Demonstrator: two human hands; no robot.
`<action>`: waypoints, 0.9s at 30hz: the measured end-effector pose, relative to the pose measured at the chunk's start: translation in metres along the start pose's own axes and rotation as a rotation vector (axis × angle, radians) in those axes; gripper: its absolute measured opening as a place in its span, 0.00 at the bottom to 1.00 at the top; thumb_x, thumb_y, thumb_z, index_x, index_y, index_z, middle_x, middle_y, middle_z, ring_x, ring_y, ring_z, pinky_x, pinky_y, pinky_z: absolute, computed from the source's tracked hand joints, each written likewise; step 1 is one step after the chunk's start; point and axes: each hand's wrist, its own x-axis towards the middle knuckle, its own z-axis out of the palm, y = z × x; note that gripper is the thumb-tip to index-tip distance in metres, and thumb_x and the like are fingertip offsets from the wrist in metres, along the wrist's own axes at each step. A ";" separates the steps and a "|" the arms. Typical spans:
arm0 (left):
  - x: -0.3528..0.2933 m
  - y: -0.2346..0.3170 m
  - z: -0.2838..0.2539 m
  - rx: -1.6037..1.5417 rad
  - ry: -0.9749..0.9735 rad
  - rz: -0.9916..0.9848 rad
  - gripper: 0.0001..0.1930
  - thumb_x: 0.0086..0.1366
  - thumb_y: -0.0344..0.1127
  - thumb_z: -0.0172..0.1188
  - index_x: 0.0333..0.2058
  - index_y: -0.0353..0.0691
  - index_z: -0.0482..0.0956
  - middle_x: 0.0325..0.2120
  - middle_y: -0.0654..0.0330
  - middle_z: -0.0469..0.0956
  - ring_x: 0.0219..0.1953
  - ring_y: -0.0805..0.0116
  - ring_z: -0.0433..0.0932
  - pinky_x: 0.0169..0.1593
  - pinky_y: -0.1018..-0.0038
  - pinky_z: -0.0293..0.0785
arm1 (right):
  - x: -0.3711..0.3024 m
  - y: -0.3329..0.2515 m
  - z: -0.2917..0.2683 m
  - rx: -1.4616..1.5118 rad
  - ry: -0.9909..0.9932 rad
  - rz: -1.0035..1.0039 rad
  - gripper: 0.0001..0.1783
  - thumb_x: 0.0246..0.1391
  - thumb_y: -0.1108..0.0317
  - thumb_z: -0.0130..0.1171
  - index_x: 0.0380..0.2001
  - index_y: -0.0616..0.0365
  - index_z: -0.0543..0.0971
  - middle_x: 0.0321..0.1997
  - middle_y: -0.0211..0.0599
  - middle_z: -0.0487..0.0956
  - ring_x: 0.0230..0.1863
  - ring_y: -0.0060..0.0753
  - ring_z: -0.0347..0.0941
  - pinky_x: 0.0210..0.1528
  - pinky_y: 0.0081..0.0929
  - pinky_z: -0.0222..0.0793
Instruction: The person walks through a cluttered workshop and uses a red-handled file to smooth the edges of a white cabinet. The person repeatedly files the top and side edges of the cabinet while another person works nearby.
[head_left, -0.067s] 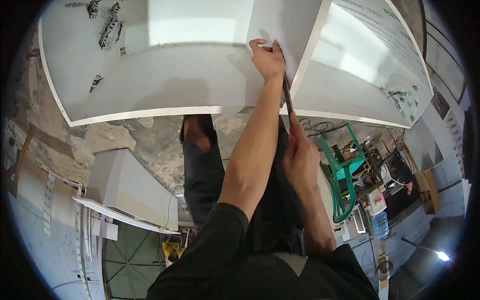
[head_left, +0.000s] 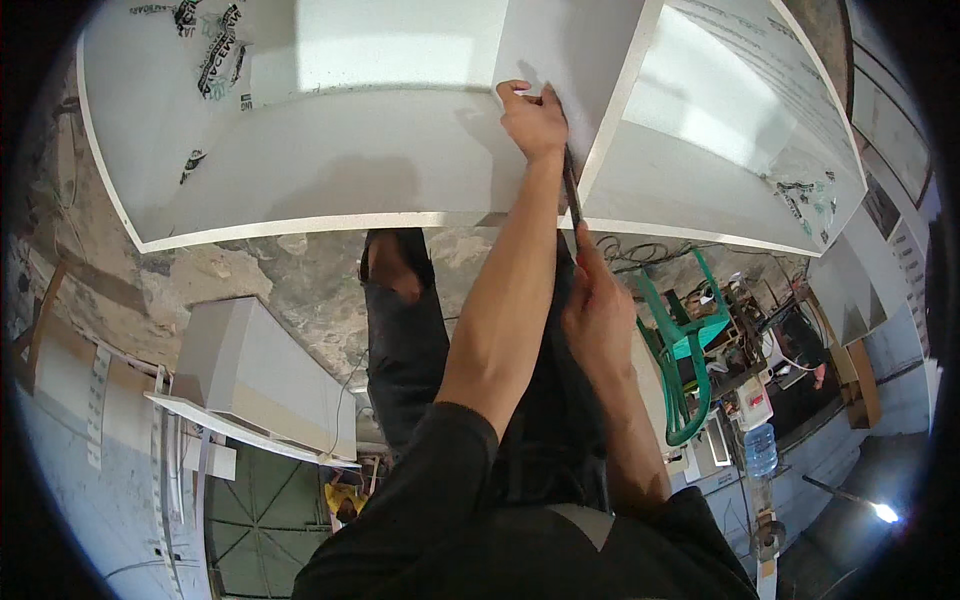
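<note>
A long, narrow dark file (head_left: 573, 190) lies across the front edge of a white cabinet box (head_left: 330, 225), beside its upright divider (head_left: 622, 100). My right hand (head_left: 600, 310) is closed round its near end, where a little red shows at the handle. Inside the box, my left hand (head_left: 535, 122) is at the file's far end against the divider. Its fingers are bent and partly apart. The hand covers the tip of the file, so the exact hold is hard to see.
Right of my legs stand a green plastic chair (head_left: 685, 340), a cluttered bench and a water bottle (head_left: 760, 450). Cables (head_left: 640, 255) lie on the floor under the box. A pale cabinet (head_left: 265, 380) stands behind at left, near a person in yellow (head_left: 345, 498).
Both hands and the file have shifted very slightly to the left. The cabinet box has not moved.
</note>
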 end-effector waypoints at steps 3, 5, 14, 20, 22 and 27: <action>0.011 -0.013 0.004 0.081 0.025 -0.013 0.15 0.55 0.30 0.67 0.38 0.39 0.70 0.21 0.52 0.80 0.25 0.56 0.80 0.35 0.62 0.74 | -0.004 -0.005 0.000 0.010 -0.070 0.057 0.33 0.58 0.76 0.50 0.68 0.53 0.63 0.32 0.54 0.80 0.32 0.58 0.77 0.35 0.52 0.71; 0.009 -0.010 0.000 0.119 0.041 0.005 0.14 0.55 0.31 0.67 0.37 0.39 0.71 0.21 0.53 0.79 0.25 0.56 0.80 0.35 0.62 0.75 | 0.006 0.000 0.002 -0.011 -0.040 0.007 0.33 0.57 0.76 0.51 0.68 0.54 0.63 0.32 0.54 0.80 0.32 0.58 0.77 0.34 0.52 0.71; -0.008 0.002 -0.004 0.014 -0.014 0.082 0.14 0.56 0.31 0.66 0.40 0.41 0.72 0.21 0.55 0.79 0.26 0.57 0.80 0.34 0.63 0.74 | -0.005 -0.006 -0.011 -0.002 -0.022 0.029 0.34 0.55 0.76 0.53 0.67 0.54 0.64 0.30 0.54 0.80 0.31 0.57 0.78 0.33 0.53 0.70; 0.006 -0.017 0.002 0.115 0.020 0.048 0.14 0.56 0.28 0.65 0.39 0.40 0.71 0.19 0.56 0.78 0.24 0.57 0.79 0.34 0.62 0.74 | 0.011 -0.001 0.007 -0.053 -0.044 0.022 0.34 0.55 0.76 0.53 0.67 0.54 0.64 0.29 0.53 0.79 0.30 0.58 0.77 0.33 0.53 0.71; 0.012 -0.008 0.006 0.106 0.003 0.012 0.14 0.56 0.28 0.65 0.39 0.40 0.71 0.19 0.55 0.78 0.24 0.57 0.80 0.35 0.62 0.75 | 0.021 -0.005 0.005 -0.076 -0.081 0.045 0.34 0.56 0.76 0.52 0.67 0.54 0.63 0.29 0.53 0.79 0.31 0.59 0.77 0.33 0.53 0.71; -0.004 -0.007 -0.003 0.051 0.005 0.129 0.15 0.54 0.29 0.66 0.40 0.39 0.72 0.21 0.53 0.80 0.26 0.55 0.81 0.35 0.61 0.75 | 0.003 -0.008 -0.012 -0.012 -0.069 0.056 0.33 0.56 0.75 0.51 0.67 0.54 0.63 0.31 0.54 0.79 0.31 0.60 0.76 0.33 0.55 0.70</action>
